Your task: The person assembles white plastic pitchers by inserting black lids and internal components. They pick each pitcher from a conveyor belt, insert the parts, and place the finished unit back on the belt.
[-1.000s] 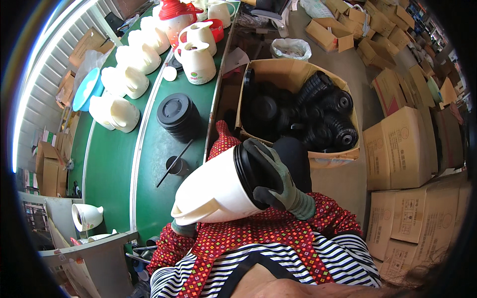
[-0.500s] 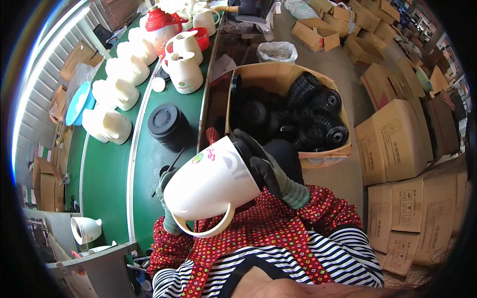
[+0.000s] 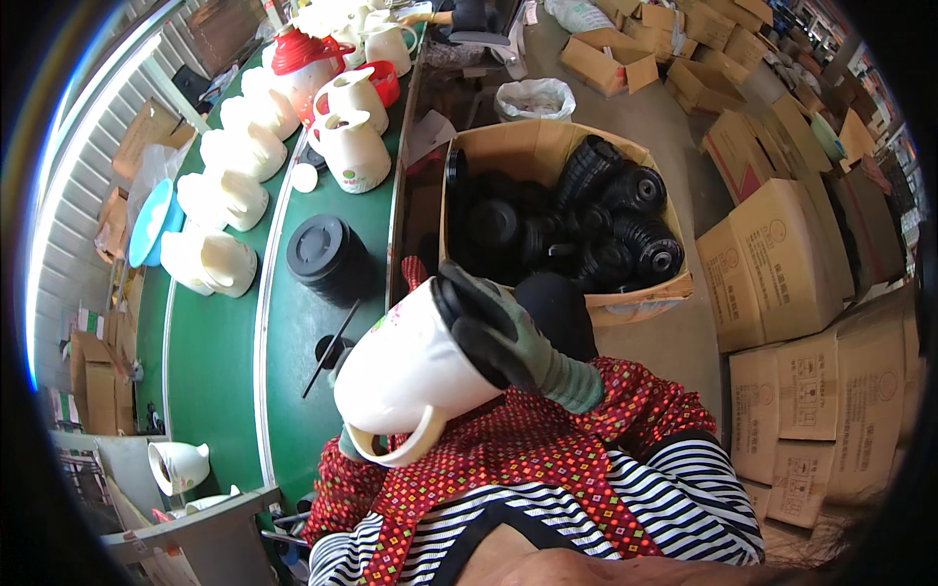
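A white plastic jug (image 3: 410,361) with a cream handle and a printed motif lies tilted in front of my chest. My right hand (image 3: 508,332), in a grey-green glove with dark fingers, is closed around a round black base (image 3: 451,301) at the jug's right end. Behind the jug's left side is my left hand (image 3: 339,371), gloved and mostly hidden, supporting the jug body. A thin black rod (image 3: 322,363) shows by its fingertips; I cannot tell whether it is held. On the green table, a stack of black round parts (image 3: 327,256) stands beyond it.
White jugs (image 3: 227,259) line the green table (image 3: 210,361), with a red-topped jug (image 3: 308,63) farther back. An open carton (image 3: 625,308) of black parts stands ahead. Cardboard boxes (image 3: 772,259) are piled at right. Another person's arm (image 3: 430,18) shows at the far end.
The jug has turned slightly and shifted a little lower, its print moving out of sight. My right hand has slid farther round the black base. More of the thin rod now shows.
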A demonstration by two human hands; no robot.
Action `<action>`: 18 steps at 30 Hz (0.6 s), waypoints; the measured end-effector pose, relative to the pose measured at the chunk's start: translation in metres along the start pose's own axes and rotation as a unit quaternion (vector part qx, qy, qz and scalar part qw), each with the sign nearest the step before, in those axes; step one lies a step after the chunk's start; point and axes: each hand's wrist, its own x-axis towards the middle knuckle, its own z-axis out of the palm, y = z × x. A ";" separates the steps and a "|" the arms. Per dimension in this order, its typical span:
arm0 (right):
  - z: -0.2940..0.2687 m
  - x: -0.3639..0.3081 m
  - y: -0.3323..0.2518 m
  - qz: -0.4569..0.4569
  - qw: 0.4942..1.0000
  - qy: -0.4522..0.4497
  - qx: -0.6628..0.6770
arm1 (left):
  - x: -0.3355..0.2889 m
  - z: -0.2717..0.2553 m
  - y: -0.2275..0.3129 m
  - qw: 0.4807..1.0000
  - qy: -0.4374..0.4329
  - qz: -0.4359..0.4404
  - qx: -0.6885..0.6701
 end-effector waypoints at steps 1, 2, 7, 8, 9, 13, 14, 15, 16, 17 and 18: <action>0.001 -0.003 0.002 -0.033 0.994 -0.010 -0.107 | 0.004 -0.001 -0.005 1.000 -0.003 -0.007 -0.007; 0.002 -0.009 0.002 -0.064 0.975 -0.019 -0.210 | 0.001 -0.001 -0.011 1.000 -0.002 -0.008 -0.019; 0.004 -0.001 -0.016 -0.184 0.954 -0.028 -0.236 | 0.001 -0.003 -0.011 0.999 0.035 0.033 0.015; 0.005 0.000 -0.004 -0.040 0.998 -0.003 0.053 | 0.003 0.002 0.002 0.988 0.056 0.088 0.117; 0.009 0.002 0.027 0.106 0.935 0.022 0.337 | 0.001 0.004 0.020 0.913 0.077 0.196 0.349; 0.003 -0.018 0.109 0.151 0.931 0.013 0.332 | -0.001 0.008 0.058 0.912 0.092 0.261 0.304; -0.001 -0.024 0.097 0.133 0.952 -0.002 0.274 | -0.003 0.007 0.052 0.971 0.070 0.190 0.126; -0.004 -0.024 0.084 0.108 0.970 -0.019 0.218 | -0.002 0.003 0.046 0.991 0.043 0.117 -0.053; -0.010 -0.018 0.057 0.003 0.997 -0.070 0.021 | -0.007 -0.012 0.035 0.995 0.019 0.098 -0.015; -0.018 -0.013 0.032 -0.112 0.975 -0.069 -0.179 | -0.005 -0.029 0.020 0.997 -0.015 0.079 0.021; -0.013 -0.011 0.018 -0.155 0.970 -0.062 -0.174 | 0.000 -0.029 0.015 0.995 -0.055 0.062 0.057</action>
